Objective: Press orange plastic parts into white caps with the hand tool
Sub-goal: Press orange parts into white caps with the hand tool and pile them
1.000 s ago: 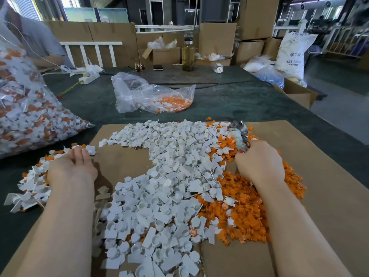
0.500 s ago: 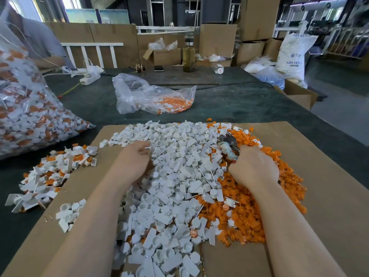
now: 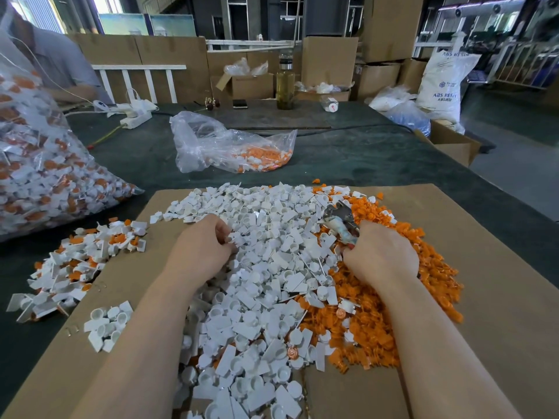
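Note:
A big heap of white caps [image 3: 266, 267] covers the middle of a cardboard sheet [image 3: 484, 267], with a heap of orange plastic parts [image 3: 375, 322] along its right side. My left hand [image 3: 202, 252] lies in the white heap, its fingers curled and pinching a white cap [image 3: 234, 237]. My right hand [image 3: 381, 255] grips the metal hand tool [image 3: 340, 220], whose jaws stick out past my fingers over the border of the two heaps. On the left lies a pile of assembled caps with orange inserts [image 3: 81, 261].
A large clear bag of assembled caps [image 3: 45, 164] stands at the far left. A smaller bag with orange parts [image 3: 233, 146] lies on the dark table [image 3: 363, 158] beyond the cardboard. A bottle [image 3: 285, 83], a power strip [image 3: 136, 119] and cardboard boxes sit further back. A person sits far left.
My left hand has moved from the assembled pile on the left into the white heap and closed on a cap. My right hand with the tool shifted slightly toward me.

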`<state>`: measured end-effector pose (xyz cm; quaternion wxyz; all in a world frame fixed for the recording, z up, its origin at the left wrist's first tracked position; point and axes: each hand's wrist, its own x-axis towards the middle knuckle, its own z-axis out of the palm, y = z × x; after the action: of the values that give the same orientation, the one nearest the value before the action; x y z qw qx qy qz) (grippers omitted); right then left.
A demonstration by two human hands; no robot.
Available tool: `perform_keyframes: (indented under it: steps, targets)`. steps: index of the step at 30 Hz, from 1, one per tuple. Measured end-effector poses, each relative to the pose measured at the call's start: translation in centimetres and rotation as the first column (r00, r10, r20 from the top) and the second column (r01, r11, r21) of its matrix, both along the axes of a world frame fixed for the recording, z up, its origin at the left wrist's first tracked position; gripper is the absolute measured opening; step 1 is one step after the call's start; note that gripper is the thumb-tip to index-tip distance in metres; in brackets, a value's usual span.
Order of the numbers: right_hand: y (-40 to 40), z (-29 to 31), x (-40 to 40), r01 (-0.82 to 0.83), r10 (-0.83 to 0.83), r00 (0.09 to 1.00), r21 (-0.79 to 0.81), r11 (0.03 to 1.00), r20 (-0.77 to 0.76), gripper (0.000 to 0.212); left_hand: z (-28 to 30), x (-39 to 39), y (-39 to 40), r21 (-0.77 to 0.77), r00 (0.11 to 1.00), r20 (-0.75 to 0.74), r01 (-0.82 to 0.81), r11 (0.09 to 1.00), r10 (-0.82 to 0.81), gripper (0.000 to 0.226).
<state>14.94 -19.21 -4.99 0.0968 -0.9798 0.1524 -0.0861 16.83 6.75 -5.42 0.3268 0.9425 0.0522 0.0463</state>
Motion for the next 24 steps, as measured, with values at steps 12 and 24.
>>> perform_keyframes:
  steps: [12,24]
  targets:
    - [-0.2,0.2,0.4,-0.094,0.08,0.994,0.198,0.976,0.078,0.025,0.5,-0.4,0.1,-0.085,0.999,-0.033,-0.032,0.996,0.03,0.017]
    - [0.6,0.6,0.3,-0.301,0.144,0.933,0.497,0.814,0.329,0.01,3.2,-1.8,-2.9,-0.675,0.996,0.004,0.068,0.735,-0.088,0.015]
